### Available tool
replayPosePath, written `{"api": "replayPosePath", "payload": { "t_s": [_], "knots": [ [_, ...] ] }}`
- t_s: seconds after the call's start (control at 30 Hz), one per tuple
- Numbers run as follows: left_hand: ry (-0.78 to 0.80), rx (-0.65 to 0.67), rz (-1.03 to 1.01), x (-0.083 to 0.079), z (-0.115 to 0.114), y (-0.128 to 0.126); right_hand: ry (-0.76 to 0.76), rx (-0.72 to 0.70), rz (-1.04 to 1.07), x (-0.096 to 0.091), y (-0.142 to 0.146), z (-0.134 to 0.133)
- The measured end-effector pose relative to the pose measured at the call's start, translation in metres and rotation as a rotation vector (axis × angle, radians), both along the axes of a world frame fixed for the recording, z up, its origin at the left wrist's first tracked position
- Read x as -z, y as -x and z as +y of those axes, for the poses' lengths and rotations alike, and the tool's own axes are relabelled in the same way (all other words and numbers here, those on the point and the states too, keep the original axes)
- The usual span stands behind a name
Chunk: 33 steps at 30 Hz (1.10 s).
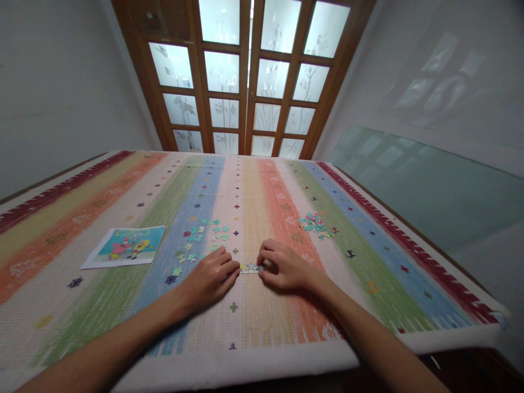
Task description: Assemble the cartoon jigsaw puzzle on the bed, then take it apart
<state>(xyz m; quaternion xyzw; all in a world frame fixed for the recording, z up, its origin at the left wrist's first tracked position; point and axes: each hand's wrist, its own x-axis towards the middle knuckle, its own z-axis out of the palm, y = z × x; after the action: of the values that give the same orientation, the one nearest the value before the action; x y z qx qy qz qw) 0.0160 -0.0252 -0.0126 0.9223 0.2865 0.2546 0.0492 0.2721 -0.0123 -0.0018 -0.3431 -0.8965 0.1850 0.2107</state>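
A short strip of joined jigsaw puzzle pieces (250, 268) lies flat on the tablecloth between my hands. My left hand (212, 277) has its fingers closed together, with the fingertips at the strip's left end. At the right end, my right hand (280, 266) is curled, thumb and fingers pinching the end piece. My fingers partly cover both ends of the strip. Loose puzzle pieces (199, 238) are spread just beyond my left hand. Farther off to the right is a dense heap of jigsaw pieces (314, 224).
A printed cartoon picture (126, 245) lies flat on the left. The striped tablecloth (262, 316) covers the table, whose front edge runs below my forearms. Wood-framed glass doors (245, 98) stand beyond the far edge, and a pale green glass panel (409, 164) is on the right.
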Motion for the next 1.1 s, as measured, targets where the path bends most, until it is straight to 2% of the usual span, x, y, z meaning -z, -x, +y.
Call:
{"api": "replayPosePath", "payload": {
  "t_s": [0.77, 1.1],
  "knots": [
    [-0.176, -0.023, 0.090, 0.0059, -0.0034, -0.0021, -0.054, -0.010, -0.020, 0.0003, 0.0014, -0.0025],
    [-0.158, 0.002, 0.072, 0.0029, -0.0036, -0.0024, -0.150, -0.023, -0.084, -0.0033, 0.0045, -0.0052]
  ]
}}
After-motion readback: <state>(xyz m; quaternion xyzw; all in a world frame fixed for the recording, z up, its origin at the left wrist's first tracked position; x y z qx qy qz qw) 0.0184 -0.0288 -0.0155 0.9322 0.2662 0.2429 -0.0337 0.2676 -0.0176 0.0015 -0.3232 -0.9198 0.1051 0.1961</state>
